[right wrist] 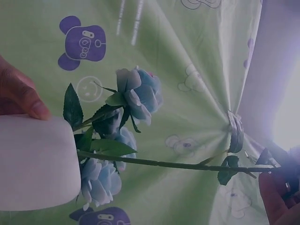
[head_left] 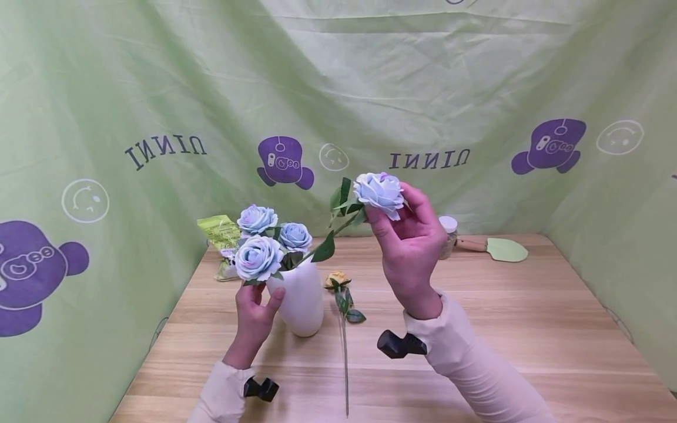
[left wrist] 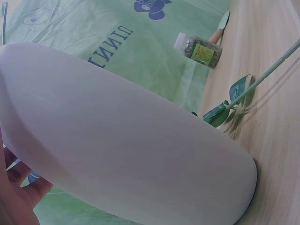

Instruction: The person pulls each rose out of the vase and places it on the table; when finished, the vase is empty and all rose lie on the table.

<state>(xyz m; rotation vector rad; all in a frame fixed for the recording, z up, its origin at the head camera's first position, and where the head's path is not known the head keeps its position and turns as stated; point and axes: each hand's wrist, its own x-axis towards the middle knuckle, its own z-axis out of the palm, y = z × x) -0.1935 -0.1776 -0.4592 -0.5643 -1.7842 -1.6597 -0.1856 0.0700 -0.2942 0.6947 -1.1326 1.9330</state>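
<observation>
Sleeves of a pale colour reach in from the near side over a wood-grain table, a black device at each wrist. Between the forearms lies a yellow rose, its bare stem pointing near and its bloom far. Left of it, the left hand grips a white vase close to the rim, thumb against the wall. Three blue roses lean from the vase's mouth toward the left. The right hand, higher and to the right, pinches the head of another blue rose between thumb and fingers; that stem slants down left into the vase. Farther off stand a yellow-green bag at left and, at right, a white-lidded jar beside a trowel. A green printed curtain hangs behind everything.
</observation>
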